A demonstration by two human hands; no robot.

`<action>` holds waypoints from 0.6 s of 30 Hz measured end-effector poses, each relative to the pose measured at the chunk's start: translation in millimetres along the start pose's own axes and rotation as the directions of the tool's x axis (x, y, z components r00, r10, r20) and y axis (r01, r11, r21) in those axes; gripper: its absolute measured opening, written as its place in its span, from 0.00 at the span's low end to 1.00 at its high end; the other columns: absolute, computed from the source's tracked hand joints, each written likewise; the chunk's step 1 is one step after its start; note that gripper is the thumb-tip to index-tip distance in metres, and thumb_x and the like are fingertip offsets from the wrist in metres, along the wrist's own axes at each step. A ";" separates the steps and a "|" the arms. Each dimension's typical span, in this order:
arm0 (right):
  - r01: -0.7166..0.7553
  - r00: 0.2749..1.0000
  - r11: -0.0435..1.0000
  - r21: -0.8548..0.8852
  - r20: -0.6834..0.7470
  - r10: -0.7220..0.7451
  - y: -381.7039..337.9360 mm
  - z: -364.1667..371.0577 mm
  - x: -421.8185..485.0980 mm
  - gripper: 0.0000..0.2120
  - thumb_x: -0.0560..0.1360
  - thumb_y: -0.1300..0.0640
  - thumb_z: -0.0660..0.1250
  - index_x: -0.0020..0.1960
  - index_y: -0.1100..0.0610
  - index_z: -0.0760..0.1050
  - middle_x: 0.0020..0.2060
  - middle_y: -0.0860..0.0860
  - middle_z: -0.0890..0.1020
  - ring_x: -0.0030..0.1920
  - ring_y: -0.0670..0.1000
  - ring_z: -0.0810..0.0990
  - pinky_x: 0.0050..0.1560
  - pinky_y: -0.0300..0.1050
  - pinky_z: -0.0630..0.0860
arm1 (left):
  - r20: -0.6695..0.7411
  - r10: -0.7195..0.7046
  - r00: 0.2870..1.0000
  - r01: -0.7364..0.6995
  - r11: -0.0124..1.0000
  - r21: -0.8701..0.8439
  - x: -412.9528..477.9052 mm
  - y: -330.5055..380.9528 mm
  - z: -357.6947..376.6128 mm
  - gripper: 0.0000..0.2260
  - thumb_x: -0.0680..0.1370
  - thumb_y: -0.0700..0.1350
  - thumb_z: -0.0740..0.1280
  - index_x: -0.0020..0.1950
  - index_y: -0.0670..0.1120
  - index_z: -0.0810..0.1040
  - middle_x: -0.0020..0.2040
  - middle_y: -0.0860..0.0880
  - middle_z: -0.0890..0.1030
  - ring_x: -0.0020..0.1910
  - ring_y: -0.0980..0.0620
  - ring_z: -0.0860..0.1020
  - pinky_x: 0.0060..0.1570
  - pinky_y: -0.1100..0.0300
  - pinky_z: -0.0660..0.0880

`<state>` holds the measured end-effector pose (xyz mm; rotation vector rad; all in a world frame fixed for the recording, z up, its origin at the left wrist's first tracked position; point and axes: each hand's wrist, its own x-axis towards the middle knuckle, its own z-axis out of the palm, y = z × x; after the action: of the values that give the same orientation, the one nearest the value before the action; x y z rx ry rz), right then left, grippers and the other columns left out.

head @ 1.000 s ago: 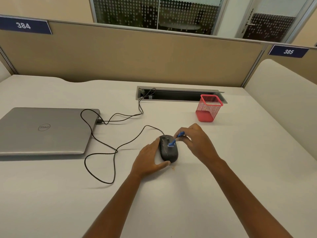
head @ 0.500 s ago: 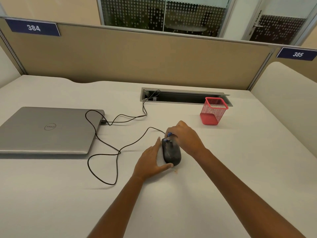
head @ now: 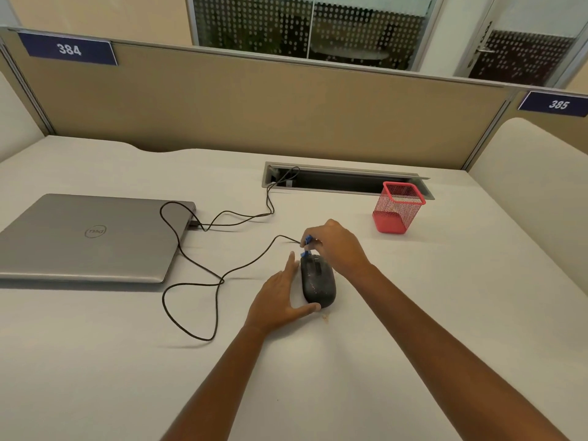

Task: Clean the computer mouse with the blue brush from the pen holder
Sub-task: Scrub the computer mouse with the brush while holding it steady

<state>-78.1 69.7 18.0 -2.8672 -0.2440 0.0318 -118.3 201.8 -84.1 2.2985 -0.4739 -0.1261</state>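
Observation:
A dark grey wired computer mouse [head: 318,283] lies on the white desk, speckled with fine dust. My left hand [head: 280,297] braces it from the left, fingers flat along its side and thumb against its near end. My right hand [head: 337,246] pinches a small blue brush [head: 307,246] by its handle, with the bristles down at the mouse's far left corner by the buttons. The red mesh pen holder [head: 396,206] stands to the right behind the hands and looks empty.
A closed silver laptop [head: 89,237] lies at the left. The black mouse cable [head: 203,275] loops between laptop and mouse, and a second cable runs into the desk's cable slot [head: 343,179]. Beige partitions wall the desk at the back and right. A few crumbs lie near the mouse.
My right hand has carried the brush from the middle of the mouse's top toward its far left end. My left hand has stayed against the mouse. The camera has shifted slightly.

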 end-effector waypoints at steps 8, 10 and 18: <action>0.133 0.983 0.991 0.002 0.129 -0.132 2.3 -7.8 -45.8 0.09 0.75 0.59 0.63 0.53 0.52 0.79 0.53 0.57 0.77 0.47 0.53 0.75 0.43 0.39 0.67 | -0.006 -0.021 1.000 0.021 0.999 -0.039 1.0 -2.3 1.7 0.49 0.66 0.62 0.71 0.74 0.52 0.40 0.74 0.52 0.62 0.70 0.50 0.64 0.62 0.63 0.59; 0.156 0.981 0.987 0.031 0.111 -0.158 3.3 -14.1 -56.4 0.10 0.76 0.60 0.62 0.53 0.51 0.78 0.52 0.56 0.77 0.50 0.54 0.75 0.43 0.39 0.66 | -0.008 -0.016 1.000 0.016 0.999 -0.032 1.1 -2.7 1.9 0.49 0.66 0.62 0.71 0.74 0.51 0.40 0.74 0.51 0.62 0.70 0.50 0.64 0.61 0.64 0.58; 0.133 0.978 0.984 0.119 -0.175 -0.111 7.4 -12.3 -54.7 0.10 0.76 0.63 0.61 0.50 0.54 0.80 0.46 0.55 0.83 0.51 0.52 0.74 0.41 0.38 0.66 | -0.024 0.012 1.000 -0.013 1.000 -0.013 -0.3 -1.4 0.6 0.48 0.67 0.61 0.71 0.74 0.52 0.42 0.74 0.54 0.62 0.70 0.51 0.64 0.60 0.65 0.58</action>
<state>-130.3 50.3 27.9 -2.7008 -0.3688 -0.2091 -118.3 202.4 -85.5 2.2818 -0.4736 -0.0947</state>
